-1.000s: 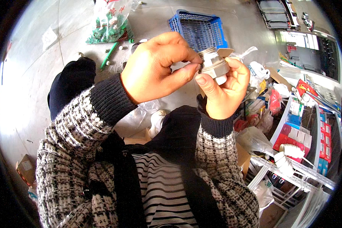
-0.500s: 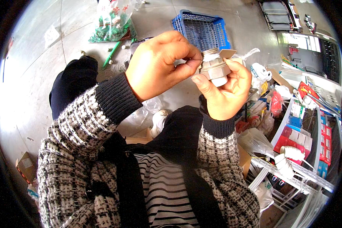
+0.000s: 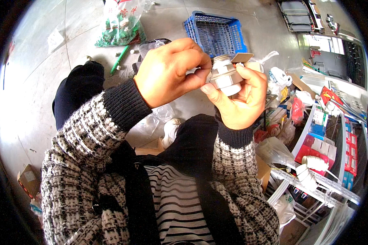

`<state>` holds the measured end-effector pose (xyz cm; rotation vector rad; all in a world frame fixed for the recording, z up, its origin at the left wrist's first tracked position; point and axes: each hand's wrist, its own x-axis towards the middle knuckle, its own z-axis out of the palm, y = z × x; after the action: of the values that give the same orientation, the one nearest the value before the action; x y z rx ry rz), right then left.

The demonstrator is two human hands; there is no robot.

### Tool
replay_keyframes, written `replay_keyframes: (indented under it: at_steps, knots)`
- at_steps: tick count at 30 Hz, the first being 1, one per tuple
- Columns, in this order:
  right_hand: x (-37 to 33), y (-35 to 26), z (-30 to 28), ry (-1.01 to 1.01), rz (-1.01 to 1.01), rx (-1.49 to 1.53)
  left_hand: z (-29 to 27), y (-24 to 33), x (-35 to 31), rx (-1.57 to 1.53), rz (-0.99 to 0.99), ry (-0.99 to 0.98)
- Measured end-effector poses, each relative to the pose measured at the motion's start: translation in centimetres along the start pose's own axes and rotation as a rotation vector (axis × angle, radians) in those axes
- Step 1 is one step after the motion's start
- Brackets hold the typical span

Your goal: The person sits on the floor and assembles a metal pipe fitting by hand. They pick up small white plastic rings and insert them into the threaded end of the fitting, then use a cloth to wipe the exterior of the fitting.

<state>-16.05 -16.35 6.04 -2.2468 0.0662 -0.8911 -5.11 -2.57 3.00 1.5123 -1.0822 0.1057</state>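
Observation:
In my right hand (image 3: pixel 242 107) is a metal pipe fitting (image 3: pixel 226 74) with a hexagonal collar, a threaded upper end and a white lower end. The thumb presses one side while the fingers wrap round the other. A small flat tan piece (image 3: pixel 242 58) sticks out at the fitting's top, beside my right fingers. My left hand (image 3: pixel 171 69) is closed in a pinch right beside the fitting's threaded end. What lies between the left fingertips is too small or hidden to make out.
A blue plastic crate (image 3: pixel 216 30) stands on the floor ahead. A clear bag of green pieces (image 3: pixel 120 30) and a green pipe (image 3: pixel 119 60) lie ahead left. To the right is a cluttered pile, with a metal shelf (image 3: pixel 306 192) holding boxes and white rolls (image 3: pixel 306 177).
The fitting and my right hand have shifted slightly left, and the fitting has turned and tilted a little. My left hand has drifted slightly left and down, still pinched.

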Motion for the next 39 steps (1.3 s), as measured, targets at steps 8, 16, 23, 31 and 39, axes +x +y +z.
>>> replay_keyframes:
  at_steps: [8, 16, 23, 31, 39]
  knots:
    - [0.0, 0.0, 0.2, 0.048, 0.059, 0.024, 0.2, -0.3, 0.2, -0.021, 0.03, 0.018]
    - [0.3, -1.3, 0.6, 0.004, 0.237, 0.364, 0.2, -0.4, 0.5, -0.074, 0.016, 0.06]
    - [0.3, -0.9, 0.3, 0.034, 0.41, 0.6, 0.3, -0.8, 0.2, -0.452, -0.412, 0.08]
    - [0.6, -1.1, -0.3, -0.138, 0.687, 0.821, 1.5, -0.9, -0.6, -0.587, -0.148, -0.073]
    - [0.8, 0.4, -0.7, -0.242, 1.107, 1.059, 1.4, -0.8, -0.2, -0.553, -0.097, -0.143]
